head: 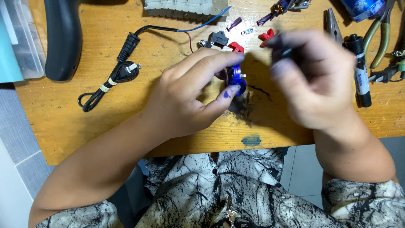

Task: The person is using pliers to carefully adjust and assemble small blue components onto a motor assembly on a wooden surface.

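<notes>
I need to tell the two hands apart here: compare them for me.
The left hand is sharp and pinches a small blue part in its fingers; the right hand is blurred, raised beside it, gripping something dark. The left thumb carries a blue stain; the right shows none. Both are bare, over the wooden table.

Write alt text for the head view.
The left hand pinches a small blue round part over a wooden table, while the blurred right hand holds a dark thin tool beside it. A coiled black power cord, pliers and a marker lie around.
</notes>
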